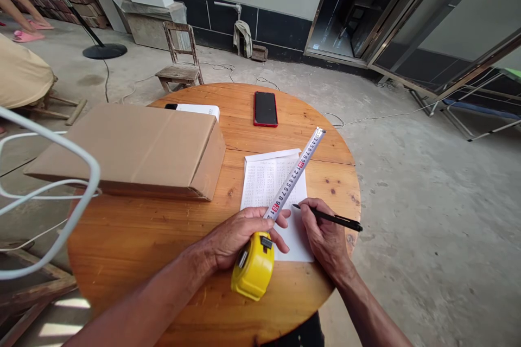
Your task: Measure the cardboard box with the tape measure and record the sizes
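My left hand [244,233] grips a yellow tape measure [254,271], thumb on the pulled-out blade close to the case. The silver blade slants up to the right across a sheet of paper [264,179] bearing rows of small print. Between the fingers of my right hand [325,236] is a black pen [336,219], its tip pointing left just over the paper's lower part. Whether the tip touches the paper, I cannot tell. My right hand rests at the paper's right edge.
On the round wooden table [163,244] lie a closed cardboard box [138,146], a white box [203,111] behind it and a phone [266,109] in a red case. White tubing [87,195] crosses the left side. Beyond stand a small wooden chair [179,59] and a person's legs [20,8].
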`<state>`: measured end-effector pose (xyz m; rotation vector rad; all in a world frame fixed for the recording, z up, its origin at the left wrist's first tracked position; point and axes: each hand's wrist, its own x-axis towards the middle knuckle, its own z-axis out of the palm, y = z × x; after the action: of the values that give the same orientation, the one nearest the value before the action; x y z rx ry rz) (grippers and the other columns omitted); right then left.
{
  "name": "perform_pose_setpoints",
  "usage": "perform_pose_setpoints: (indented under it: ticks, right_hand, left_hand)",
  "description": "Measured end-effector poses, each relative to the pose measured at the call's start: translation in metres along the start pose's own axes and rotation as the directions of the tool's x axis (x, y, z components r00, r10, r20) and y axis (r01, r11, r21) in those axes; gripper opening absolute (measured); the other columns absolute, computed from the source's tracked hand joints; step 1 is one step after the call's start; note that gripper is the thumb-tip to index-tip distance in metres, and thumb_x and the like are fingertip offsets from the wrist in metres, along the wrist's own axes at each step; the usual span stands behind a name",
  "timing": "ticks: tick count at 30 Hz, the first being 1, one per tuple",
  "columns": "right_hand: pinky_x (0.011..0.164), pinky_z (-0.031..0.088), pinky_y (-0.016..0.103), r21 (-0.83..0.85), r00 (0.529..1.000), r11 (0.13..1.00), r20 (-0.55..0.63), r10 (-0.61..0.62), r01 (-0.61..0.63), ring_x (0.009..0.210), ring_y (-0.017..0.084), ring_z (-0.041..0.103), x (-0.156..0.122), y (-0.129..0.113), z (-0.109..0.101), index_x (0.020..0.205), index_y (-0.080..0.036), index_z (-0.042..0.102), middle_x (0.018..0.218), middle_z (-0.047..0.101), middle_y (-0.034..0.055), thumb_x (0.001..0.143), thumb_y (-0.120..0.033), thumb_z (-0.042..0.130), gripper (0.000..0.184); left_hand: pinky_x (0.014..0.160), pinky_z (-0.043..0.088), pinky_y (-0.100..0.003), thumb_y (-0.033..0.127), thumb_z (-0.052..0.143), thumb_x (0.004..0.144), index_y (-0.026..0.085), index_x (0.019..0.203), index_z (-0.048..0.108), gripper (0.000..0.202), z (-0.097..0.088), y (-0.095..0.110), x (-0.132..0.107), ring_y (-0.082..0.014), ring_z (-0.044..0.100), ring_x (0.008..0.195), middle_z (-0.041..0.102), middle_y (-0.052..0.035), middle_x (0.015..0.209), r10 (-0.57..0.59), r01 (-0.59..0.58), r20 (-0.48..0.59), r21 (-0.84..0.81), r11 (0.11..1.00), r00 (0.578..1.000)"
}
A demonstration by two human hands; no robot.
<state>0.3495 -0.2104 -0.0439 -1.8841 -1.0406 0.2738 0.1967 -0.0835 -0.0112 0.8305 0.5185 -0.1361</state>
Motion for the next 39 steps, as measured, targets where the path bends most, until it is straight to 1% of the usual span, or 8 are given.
perform_pose_setpoints:
  ticks: [8,19,24,29,35,39]
  right_hand:
    - [0.052,0.04,0.023,0.015,1.0,1.0,0.007,-0.001,0.001,0.058,0.011,0.049,0.0001,-0.0006,-0.0007,0.084,-0.02,0.059,0.068,0.055,-0.0011,0.089,-0.025,0.049,0.012]
    - [0.053,0.041,0.024,-0.014,1.0,1.0,0.023,-0.002,0.002,0.061,0.013,0.052,0.0009,-0.0003,0.0006,0.084,-0.019,0.058,0.072,0.057,0.0004,0.089,-0.026,0.048,0.013]
    - [0.052,0.04,0.023,-0.046,0.999,0.999,0.034,-0.013,0.015,0.058,0.012,0.05,0.0004,-0.0027,-0.0016,0.082,-0.02,0.058,0.069,0.056,-0.0005,0.089,-0.025,0.048,0.013]
    - [0.051,0.039,0.023,-0.039,1.0,0.999,0.022,0.001,0.0,0.056,0.011,0.049,-0.0001,-0.0028,-0.0025,0.083,-0.02,0.058,0.067,0.055,-0.0012,0.089,-0.026,0.048,0.013]
    - [0.052,0.04,0.023,-0.03,0.999,1.0,0.037,-0.003,0.004,0.058,0.011,0.049,0.0008,-0.0019,-0.0016,0.083,-0.019,0.058,0.07,0.056,-0.0006,0.089,-0.025,0.049,0.013]
    - [0.05,0.037,0.023,-0.049,1.0,0.999,0.012,0.001,-0.001,0.054,0.011,0.046,-0.0003,-0.0035,-0.0029,0.081,-0.019,0.058,0.065,0.053,-0.0018,0.089,-0.025,0.048,0.014]
  left_hand:
    - [0.048,0.037,-0.019,0.026,0.049,0.083,0.016,0.095,0.058,0.018,0.0005,0.0003,0.0023,-0.0094,0.053,0.047,0.071,-0.0105,0.078,-0.007,0.007,-0.005,0.004,1.0,1.0]
    - [0.047,0.037,-0.019,0.024,0.047,0.084,0.016,0.093,0.058,0.016,0.0005,0.0005,0.0001,-0.0094,0.054,0.048,0.069,-0.0076,0.073,-0.006,0.005,-0.004,-0.011,1.0,1.0]
    - [0.046,0.038,-0.018,0.022,0.045,0.085,0.016,0.092,0.058,0.015,0.0004,0.0013,0.0016,-0.0086,0.054,0.046,0.068,-0.0069,0.073,-0.014,0.014,0.001,-0.019,1.0,1.0]
    - [0.046,0.038,-0.017,0.022,0.046,0.085,0.016,0.093,0.058,0.016,-0.0004,0.0007,0.0027,-0.0086,0.054,0.047,0.069,-0.0075,0.074,-0.006,0.006,0.006,-0.019,1.0,1.0]
    - [0.046,0.038,-0.016,0.021,0.045,0.085,0.015,0.092,0.058,0.016,-0.0001,0.0006,0.0013,-0.0076,0.053,0.047,0.068,-0.0081,0.075,-0.002,0.002,0.011,-0.024,1.0,1.0]
    - [0.046,0.038,-0.016,0.021,0.045,0.085,0.015,0.093,0.058,0.016,-0.0004,0.0002,0.0009,-0.008,0.053,0.047,0.068,-0.0079,0.074,0.001,0.0,0.019,-0.028,1.0,1.0]
